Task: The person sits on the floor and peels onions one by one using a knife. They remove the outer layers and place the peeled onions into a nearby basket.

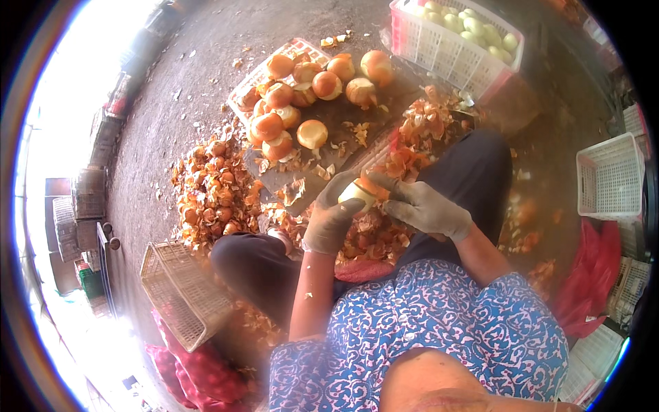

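Note:
My left hand (331,216), in a dirty work glove, is closed around a partly peeled onion (357,194) above my lap. Gloved as well, my right hand (425,205) has its thumb and fingers on a piece of orange-brown onion skin (377,188) at the onion's right side. Whether a knife is in the right hand cannot be told. Beyond the hands, unpeeled onions (312,134) with cut ends lie on a dark board (329,116) and on an upturned plastic crate (238,96). Loose skins (368,232) lie heaped between my legs.
A crate (453,51) of peeled onions stands at the upper right. A heap of small onions and skins (206,195) lies at left, near a tilted crate (180,293) and red net sacks (201,371). An open crate (610,175) and red netting (589,278) are at far right.

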Action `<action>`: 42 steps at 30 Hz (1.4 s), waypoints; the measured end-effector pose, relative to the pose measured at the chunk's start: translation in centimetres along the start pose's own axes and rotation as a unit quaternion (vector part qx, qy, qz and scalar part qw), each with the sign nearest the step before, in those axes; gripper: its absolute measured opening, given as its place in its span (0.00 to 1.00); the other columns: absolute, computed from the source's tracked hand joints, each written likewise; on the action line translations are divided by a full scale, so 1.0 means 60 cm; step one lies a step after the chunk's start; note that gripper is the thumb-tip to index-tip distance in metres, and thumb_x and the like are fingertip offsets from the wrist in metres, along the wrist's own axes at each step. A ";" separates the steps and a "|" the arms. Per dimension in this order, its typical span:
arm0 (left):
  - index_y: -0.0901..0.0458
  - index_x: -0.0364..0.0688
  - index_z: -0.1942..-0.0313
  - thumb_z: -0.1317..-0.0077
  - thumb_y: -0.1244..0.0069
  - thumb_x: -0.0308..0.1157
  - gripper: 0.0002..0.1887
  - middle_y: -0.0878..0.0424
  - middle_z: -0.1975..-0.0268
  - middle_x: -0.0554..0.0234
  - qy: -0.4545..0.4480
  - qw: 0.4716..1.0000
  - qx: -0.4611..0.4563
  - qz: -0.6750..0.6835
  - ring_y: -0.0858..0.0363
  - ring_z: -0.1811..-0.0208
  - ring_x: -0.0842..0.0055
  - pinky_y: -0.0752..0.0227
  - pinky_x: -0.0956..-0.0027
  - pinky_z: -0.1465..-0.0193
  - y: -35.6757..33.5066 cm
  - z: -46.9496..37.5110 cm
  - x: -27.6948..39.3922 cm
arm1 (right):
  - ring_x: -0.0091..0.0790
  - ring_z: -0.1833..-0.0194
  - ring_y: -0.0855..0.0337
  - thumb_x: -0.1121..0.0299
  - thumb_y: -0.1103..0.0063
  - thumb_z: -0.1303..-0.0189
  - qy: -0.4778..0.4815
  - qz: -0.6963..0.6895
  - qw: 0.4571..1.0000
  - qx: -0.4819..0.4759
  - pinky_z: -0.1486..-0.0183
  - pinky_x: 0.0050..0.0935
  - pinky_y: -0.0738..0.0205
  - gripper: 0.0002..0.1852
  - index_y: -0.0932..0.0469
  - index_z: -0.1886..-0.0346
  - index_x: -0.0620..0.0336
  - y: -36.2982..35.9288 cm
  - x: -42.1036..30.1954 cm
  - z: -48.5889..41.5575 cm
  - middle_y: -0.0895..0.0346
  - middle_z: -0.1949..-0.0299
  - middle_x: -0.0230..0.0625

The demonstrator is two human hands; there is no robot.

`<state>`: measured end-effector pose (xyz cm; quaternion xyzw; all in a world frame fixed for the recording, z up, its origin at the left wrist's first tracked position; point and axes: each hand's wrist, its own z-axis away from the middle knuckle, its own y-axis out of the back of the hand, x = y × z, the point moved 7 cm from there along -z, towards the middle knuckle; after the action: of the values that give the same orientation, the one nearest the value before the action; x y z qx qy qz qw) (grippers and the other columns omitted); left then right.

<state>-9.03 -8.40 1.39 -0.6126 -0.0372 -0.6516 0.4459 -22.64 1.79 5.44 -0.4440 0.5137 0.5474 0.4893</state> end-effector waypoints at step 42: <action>0.27 0.30 0.36 0.54 0.37 0.34 0.42 0.19 0.46 0.56 -0.040 0.993 -0.039 0.100 0.19 0.43 0.68 0.25 0.66 0.39 -0.005 -0.014 -0.015 | 0.13 0.68 0.30 0.69 0.45 0.22 -0.085 -0.179 0.966 0.168 0.64 0.18 0.28 0.23 0.27 0.27 0.56 0.026 0.039 0.003 0.25 0.67 0.21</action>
<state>-10.02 -8.24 0.58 -0.6557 0.0322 -0.5794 0.4830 -24.51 2.14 3.32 -0.3922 0.4672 0.3921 0.6886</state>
